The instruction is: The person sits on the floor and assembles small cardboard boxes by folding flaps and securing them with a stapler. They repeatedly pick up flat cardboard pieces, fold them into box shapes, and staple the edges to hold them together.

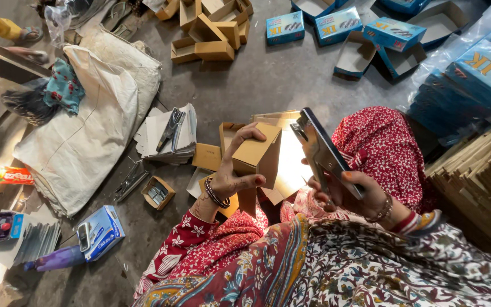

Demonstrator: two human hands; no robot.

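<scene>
head view: the left hand (228, 176) holds a small brown cardboard box (257, 154) up above the lap, thumb on its near face and fingers (244, 136) curled over its top edge. the right hand (354, 196) grips a dark metal stapler (320, 152), fingers closed around its handle, its front end just beside the box's right side. under both hands lie flat brown cardboard blanks (288, 170) on the grey floor (257, 85). to the left, a second stapler (170, 128) rests on a stack of white sheets (163, 139). blue boxes (336, 25) lie farther off on the floor.
</scene>
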